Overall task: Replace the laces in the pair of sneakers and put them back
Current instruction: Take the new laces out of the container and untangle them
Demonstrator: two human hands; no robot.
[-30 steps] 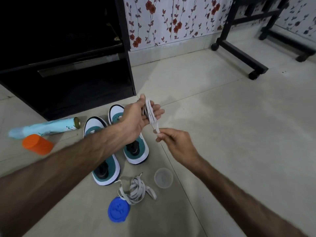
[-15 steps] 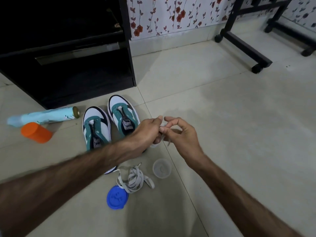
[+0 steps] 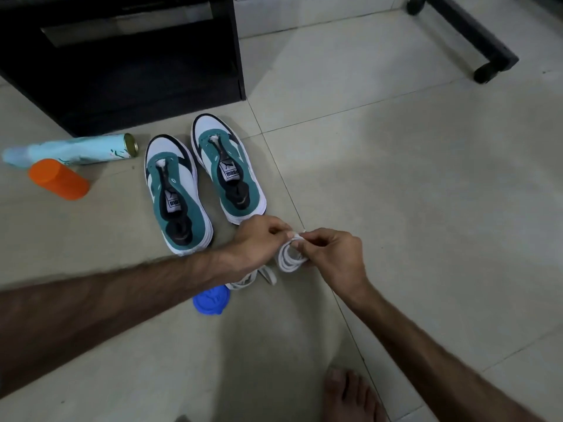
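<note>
At the bottom edge of the frame a bare foot (image 3: 350, 394) rests on the tiled floor (image 3: 426, 178), right of centre. Above it, both forearms reach in from the lower corners and meet near the middle. The right hand (image 3: 332, 257) has its fingers curled around a coiled white lace (image 3: 289, 257), with thumb and forefinger pinching the lace's top end; the left hand (image 3: 259, 242) meets it from the left, its fingertips pinching the same end of that coil. Just below the left wrist a second, loose white lace (image 3: 259, 277) lies on the floor, partly hidden by the arm, and touching or just beside it at lower left sits a blue round lid (image 3: 211, 300). Beyond the hands, in the centre left of the frame, the two green-and-white sneakers (image 3: 201, 175) stand side by side, toes pointing away, eyelets bare (no lace shows in either one). Farther left lie an orange cup (image 3: 58, 179) on its side and, just behind it, a pale blue spray can (image 3: 76, 149). A black cabinet (image 3: 122, 56) fills the upper left, and a black wheeled stand (image 3: 475, 35) crosses the upper right.
</note>
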